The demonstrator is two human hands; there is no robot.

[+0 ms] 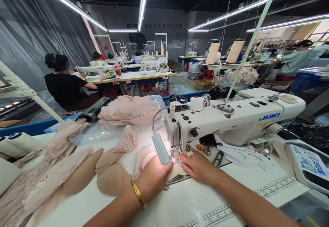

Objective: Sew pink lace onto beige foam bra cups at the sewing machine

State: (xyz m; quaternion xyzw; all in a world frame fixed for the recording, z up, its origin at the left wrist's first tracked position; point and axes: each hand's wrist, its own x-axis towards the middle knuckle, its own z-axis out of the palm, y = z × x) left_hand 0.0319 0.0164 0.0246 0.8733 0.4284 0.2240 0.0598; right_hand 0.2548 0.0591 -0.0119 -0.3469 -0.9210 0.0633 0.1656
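Note:
A white JUKI sewing machine (231,117) stands across the table, its needle area lit by a small grey lamp (160,148). Just left of the needle, my left hand (155,172) is closed on a pale pink lace cup piece (142,156), partly hidden behind the hand and lamp. My right hand (196,165) lies beside the needle plate on the right, fingers stretched toward the needle, a band round one finger. Beige cups (113,179) and lace pieces (58,175) lie to the left.
Behind the needle area, a clear tray (95,131) holds a heap of pink lace fabric (128,109). Thread cones (24,141) lie at the far left. Scissors (218,158), a phone (208,140) and white cloth (246,156) are near the machine. A person in black (68,83) sits beyond.

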